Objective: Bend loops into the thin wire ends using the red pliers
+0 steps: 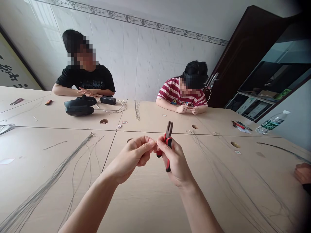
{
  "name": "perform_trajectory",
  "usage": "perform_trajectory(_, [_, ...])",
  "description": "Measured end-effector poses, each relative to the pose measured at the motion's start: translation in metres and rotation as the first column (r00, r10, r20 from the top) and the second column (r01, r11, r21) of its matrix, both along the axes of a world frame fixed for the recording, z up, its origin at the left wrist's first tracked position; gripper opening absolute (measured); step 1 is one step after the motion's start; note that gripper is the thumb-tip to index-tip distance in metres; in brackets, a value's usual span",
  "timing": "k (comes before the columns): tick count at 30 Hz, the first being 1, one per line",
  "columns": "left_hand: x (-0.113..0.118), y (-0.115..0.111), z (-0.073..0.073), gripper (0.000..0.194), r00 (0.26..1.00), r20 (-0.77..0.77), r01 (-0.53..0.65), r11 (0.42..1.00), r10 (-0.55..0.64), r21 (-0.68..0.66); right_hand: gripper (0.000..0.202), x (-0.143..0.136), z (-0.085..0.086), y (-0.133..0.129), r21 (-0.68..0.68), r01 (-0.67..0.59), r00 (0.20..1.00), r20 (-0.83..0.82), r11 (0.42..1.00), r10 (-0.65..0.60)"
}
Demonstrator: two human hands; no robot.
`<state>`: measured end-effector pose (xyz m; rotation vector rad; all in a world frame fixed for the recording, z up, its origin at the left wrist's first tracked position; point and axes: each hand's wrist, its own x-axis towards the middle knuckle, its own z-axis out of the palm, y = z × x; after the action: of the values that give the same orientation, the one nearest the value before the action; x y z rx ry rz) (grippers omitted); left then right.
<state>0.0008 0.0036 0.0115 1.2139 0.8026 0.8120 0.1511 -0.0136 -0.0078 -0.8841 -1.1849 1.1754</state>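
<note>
Both of my hands meet above the middle of the table (145, 200). My left hand (139, 150) is closed, thumb against forefinger; whatever sits in that pinch is too small to make out. Red-and-black pliers (169, 139) rest in my right hand (176, 158), jaws pointing up and away from me. The right thumb and forefinger also pinch together, touching or nearly touching the left fingertips. To the left lies a bundle of thin grey wires (65, 161), its far end gathered in small metallic bits. Fainter strands (225, 171) spread out on the right.
Across the table sit a person in black (89, 77) and a person in stripes (184, 92). Another person's hand (302, 173) shows at the right edge. A black case (80, 105), a power adapter (107, 100), a water bottle (273, 122) and more pliers (238, 125) lie farther back.
</note>
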Motion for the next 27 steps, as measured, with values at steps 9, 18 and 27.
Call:
perform_trajectory(9, [0.001, -0.006, 0.006, 0.029, 1.0, 0.006, -0.019, 1.0, 0.018, 0.025, 0.022, 0.002, 0.006, -0.006, -0.033, -0.029, 0.997, -0.07, 0.999, 0.027])
perform_trajectory(18, [0.004, -0.014, 0.015, 0.021, 0.977, -0.164, -0.093, 0.961, 0.139, 0.26, 0.022, 0.001, 0.007, -0.008, -0.091, -0.03, 0.995, -0.095, 0.995, 0.022])
perform_trajectory(27, [-0.002, -0.013, 0.012, 0.027, 0.97, -0.187, -0.112, 0.967, 0.156, 0.228, 0.025, 0.003, 0.01, -0.009, -0.09, -0.054, 0.996, -0.069, 0.995, 0.048])
